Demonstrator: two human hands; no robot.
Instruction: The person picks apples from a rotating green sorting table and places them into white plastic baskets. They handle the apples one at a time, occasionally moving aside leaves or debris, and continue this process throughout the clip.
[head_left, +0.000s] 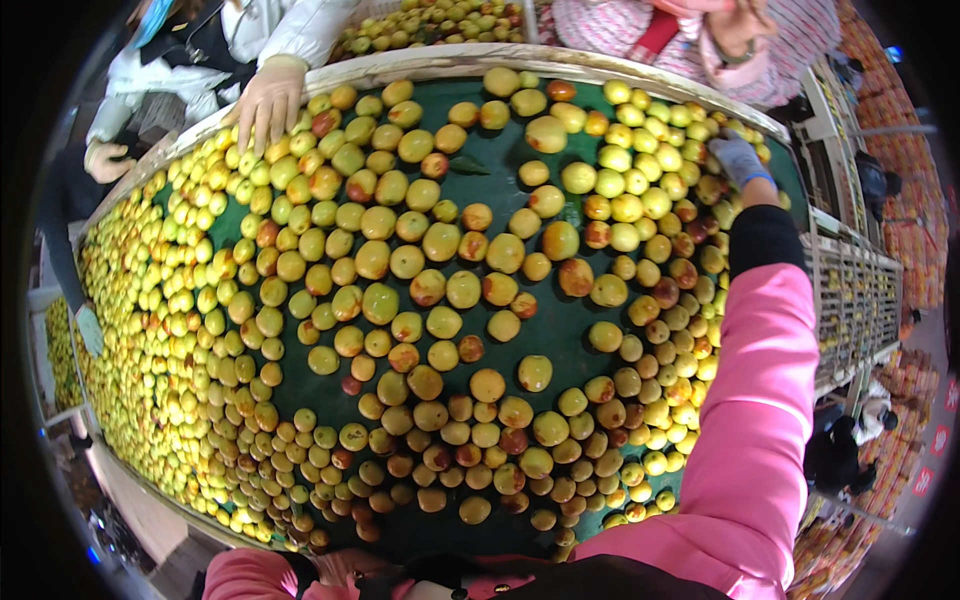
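My right arm, in a pink sleeve with a black cuff, stretches to the far right of a green sorting belt (480, 195). My right hand (736, 156), in a thin bluish-grey glove, lies among yellow-green jujubes (654, 202) near the far rim. Its fingertips are partly hidden, so whether it grips a fruit cannot be told. At the near edge, by the bottom of the picture, my left hand (349, 564) shows only in part, in shadow beside its black cuff. Many jujubes, some with red-brown patches, cover the belt, and a green leaf (469, 165) lies among them.
Across the belt, a co-worker's gloved hand (271, 97) rests on fruit at the pale rim (450, 58). Another gloved hand (90, 330) reaches in from the left. A crate (529, 22) of jujubes stands beyond the rim. A slatted metal conveyor (855, 292) lies to the right.
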